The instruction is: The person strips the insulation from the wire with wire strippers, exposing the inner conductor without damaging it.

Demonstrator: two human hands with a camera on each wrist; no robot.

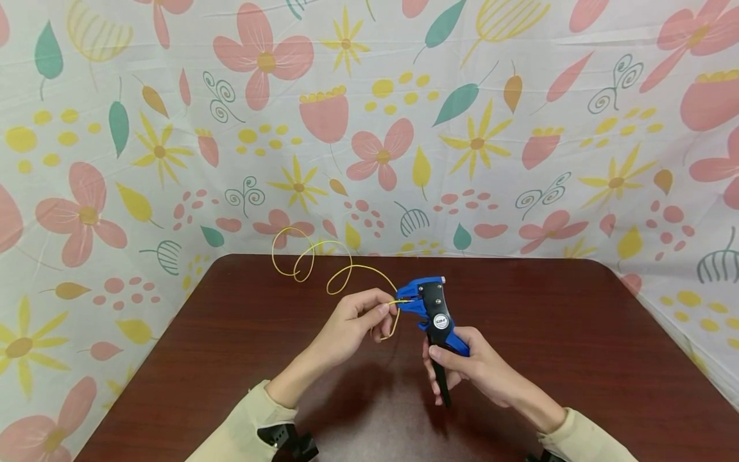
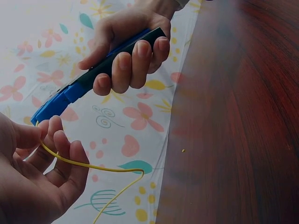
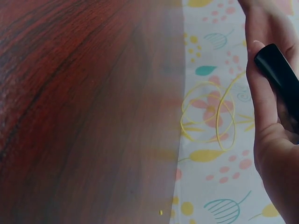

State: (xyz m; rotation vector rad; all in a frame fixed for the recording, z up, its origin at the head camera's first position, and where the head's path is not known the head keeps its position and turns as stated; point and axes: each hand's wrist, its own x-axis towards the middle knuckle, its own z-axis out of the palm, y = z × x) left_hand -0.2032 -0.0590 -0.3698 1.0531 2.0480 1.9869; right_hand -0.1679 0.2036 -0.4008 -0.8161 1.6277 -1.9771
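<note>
A thin yellow wire [image 1: 369,267] is pinched between the thumb and fingertips of my left hand [image 1: 349,328], close to its end. That end lies between the blue jaws of a wire stripper [image 1: 430,296]. My right hand [image 1: 479,364] grips the stripper by its blue and black handles, tool head up and tilted left. In the left wrist view, the wire [image 2: 93,166] runs across the left fingers and hangs down in a bend. The right wrist view shows only a black handle end [image 3: 280,70] of the tool beside the hand.
The wire's loose loops spread behind the left hand, toward the table's back edge. A tiny yellow piece [image 2: 183,150] lies on the dark reddish-brown table [image 1: 231,359]. A flower-patterned cloth [image 1: 381,102] hangs behind the table.
</note>
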